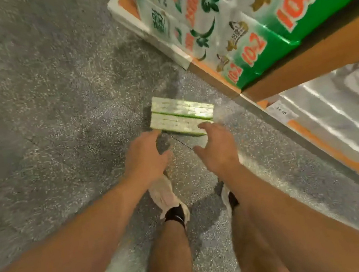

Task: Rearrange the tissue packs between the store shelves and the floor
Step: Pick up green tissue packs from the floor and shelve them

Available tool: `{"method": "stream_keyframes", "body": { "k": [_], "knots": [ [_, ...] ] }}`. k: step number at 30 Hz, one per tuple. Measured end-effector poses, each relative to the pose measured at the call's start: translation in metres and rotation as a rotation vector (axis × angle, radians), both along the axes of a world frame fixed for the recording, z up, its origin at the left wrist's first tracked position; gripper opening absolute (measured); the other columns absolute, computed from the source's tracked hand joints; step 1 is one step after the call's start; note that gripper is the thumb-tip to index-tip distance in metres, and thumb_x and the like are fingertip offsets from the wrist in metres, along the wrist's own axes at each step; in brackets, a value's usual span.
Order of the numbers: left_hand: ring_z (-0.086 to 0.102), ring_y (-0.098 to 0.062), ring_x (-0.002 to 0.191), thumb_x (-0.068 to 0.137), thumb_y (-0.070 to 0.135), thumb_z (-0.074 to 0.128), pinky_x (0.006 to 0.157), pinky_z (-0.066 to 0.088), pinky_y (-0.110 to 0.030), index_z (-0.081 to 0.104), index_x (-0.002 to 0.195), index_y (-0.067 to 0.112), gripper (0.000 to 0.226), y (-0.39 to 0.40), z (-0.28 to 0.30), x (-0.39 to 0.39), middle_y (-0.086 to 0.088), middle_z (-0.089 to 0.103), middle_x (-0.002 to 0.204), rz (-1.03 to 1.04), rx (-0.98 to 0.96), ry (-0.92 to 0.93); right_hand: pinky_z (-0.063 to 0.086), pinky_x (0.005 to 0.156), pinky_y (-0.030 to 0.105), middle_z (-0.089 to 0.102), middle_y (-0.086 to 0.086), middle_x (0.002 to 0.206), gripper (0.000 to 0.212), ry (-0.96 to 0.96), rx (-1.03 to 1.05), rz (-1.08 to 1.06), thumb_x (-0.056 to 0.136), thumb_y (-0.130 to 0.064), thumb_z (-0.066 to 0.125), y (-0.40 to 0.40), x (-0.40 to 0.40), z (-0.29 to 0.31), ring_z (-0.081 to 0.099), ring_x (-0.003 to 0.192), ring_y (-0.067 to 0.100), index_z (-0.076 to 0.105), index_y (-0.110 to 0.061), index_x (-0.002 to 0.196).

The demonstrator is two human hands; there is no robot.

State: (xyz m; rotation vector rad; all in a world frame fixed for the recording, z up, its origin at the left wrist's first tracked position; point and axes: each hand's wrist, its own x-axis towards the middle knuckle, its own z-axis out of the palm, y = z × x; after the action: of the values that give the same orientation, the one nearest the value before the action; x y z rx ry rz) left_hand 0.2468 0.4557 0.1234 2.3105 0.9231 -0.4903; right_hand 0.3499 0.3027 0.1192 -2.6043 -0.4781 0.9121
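Pale sneakers (168,198), black ankle socks (175,214)

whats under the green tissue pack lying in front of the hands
The tissue pack lies flat on the speckled grey floor, with nothing else visible beneath it. Its underside is hidden, and the right hand covers its near corner.

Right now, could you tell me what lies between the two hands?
In the head view, only bare floor shows between the left hand and right hand; the tissue pack lies just beyond their fingertips.
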Motion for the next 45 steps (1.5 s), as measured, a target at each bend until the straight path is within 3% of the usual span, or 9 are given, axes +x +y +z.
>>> {"method": "stream_keyframes", "body": {
  "k": [9,15,18,21,26,31,35,40,45],
  "knots": [
    [0.039,-0.026,0.135,0.074,0.038,0.080,0.109,0.035,-0.038,0.042,0.143,0.019,0.082,0.022,-0.275,0.073,-0.006,0.044,0.147,-0.310,-0.009,0.010,0.028,0.116,0.045,0.021,0.013,0.158,0.083,-0.040,-0.266,0.358,0.078,-0.023,0.075,0.018,0.045,-0.268,0.021,0.145,0.032,0.029,-0.019,0.148],
    [0.044,-0.033,0.104,0.064,0.023,0.081,0.077,0.038,-0.043,0.042,0.120,0.026,0.068,0.010,-0.322,0.074,-0.008,0.047,0.114,-0.451,0.322,0.045,0.037,0.100,0.051,0.040,0.008,0.145,0.074,-0.325,-0.259,0.386,0.071,-0.015,0.067,-0.008,0.032,-0.311,0.038,0.130,0.032,0.038,-0.027,0.139],
    [0.045,-0.033,0.102,0.069,0.010,0.072,0.076,0.037,-0.042,0.040,0.124,0.020,0.065,0.010,-0.322,0.071,-0.010,0.046,0.115,-0.461,0.355,0.068,0.037,0.094,0.048,0.048,0.008,0.137,0.070,-0.359,-0.280,0.386,0.075,-0.008,0.063,-0.004,0.038,-0.311,0.043,0.123,0.033,0.039,-0.022,0.140],
    [0.044,-0.031,0.104,0.073,0.015,0.070,0.083,0.039,-0.042,0.051,0.115,0.016,0.046,0.019,-0.305,0.066,-0.009,0.046,0.116,-0.475,0.356,0.074,0.036,0.093,0.048,0.053,0.004,0.131,0.064,-0.272,-0.280,0.424,0.078,-0.012,0.063,0.006,0.042,-0.290,0.041,0.121,0.032,0.041,-0.023,0.137],
    [0.052,-0.026,0.102,0.066,0.033,0.076,0.089,0.040,-0.041,0.055,0.113,0.019,0.054,0.043,-0.207,0.040,-0.005,0.059,0.111,-0.464,0.180,-0.049,0.033,0.094,0.045,0.055,-0.001,0.130,0.061,-0.273,-0.150,0.504,0.077,-0.022,0.064,0.012,0.042,-0.187,0.042,0.119,0.028,0.046,-0.027,0.135],
    [0.054,-0.017,0.089,0.055,0.038,0.081,0.081,0.030,-0.034,0.055,0.109,0.027,0.061,0.038,-0.037,0.004,0.006,0.061,0.099,-0.294,0.129,-0.153,0.032,0.106,0.049,0.053,0.002,0.137,0.072,-0.365,-0.106,0.590,0.075,-0.026,0.068,0.010,0.019,-0.029,0.041,0.129,0.028,0.042,-0.022,0.141],
    [0.049,-0.011,0.085,0.058,0.050,0.074,0.077,0.024,-0.031,0.055,0.108,0.032,0.056,0.028,0.105,-0.041,0.015,0.052,0.091,-0.143,0.190,-0.218,0.015,0.118,0.057,0.039,0.010,0.150,0.084,-0.406,0.021,0.713,0.074,-0.038,0.072,0.015,-0.003,0.105,0.028,0.144,0.029,0.035,-0.019,0.147],
    [0.057,-0.010,0.080,0.058,0.063,0.067,0.075,0.040,-0.033,0.059,0.105,0.033,0.056,-0.012,0.288,-0.129,0.016,0.059,0.087,0.088,0.263,-0.283,0.024,0.115,0.054,0.050,0.007,0.142,0.073,-0.495,0.296,0.912,0.080,-0.051,0.068,0.005,-0.048,0.264,0.044,0.133,0.031,0.043,-0.024,0.143],
    [0.065,-0.018,0.094,0.057,0.067,0.059,0.081,0.049,-0.038,0.060,0.105,0.031,0.060,-0.088,0.437,-0.240,0.006,0.070,0.098,0.241,0.447,-0.198,0.031,0.106,0.045,0.058,0.002,0.128,0.066,-0.568,0.539,1.121,0.078,-0.054,0.067,-0.021,-0.127,0.398,0.052,0.118,0.027,0.054,-0.022,0.135]
  ]
}}
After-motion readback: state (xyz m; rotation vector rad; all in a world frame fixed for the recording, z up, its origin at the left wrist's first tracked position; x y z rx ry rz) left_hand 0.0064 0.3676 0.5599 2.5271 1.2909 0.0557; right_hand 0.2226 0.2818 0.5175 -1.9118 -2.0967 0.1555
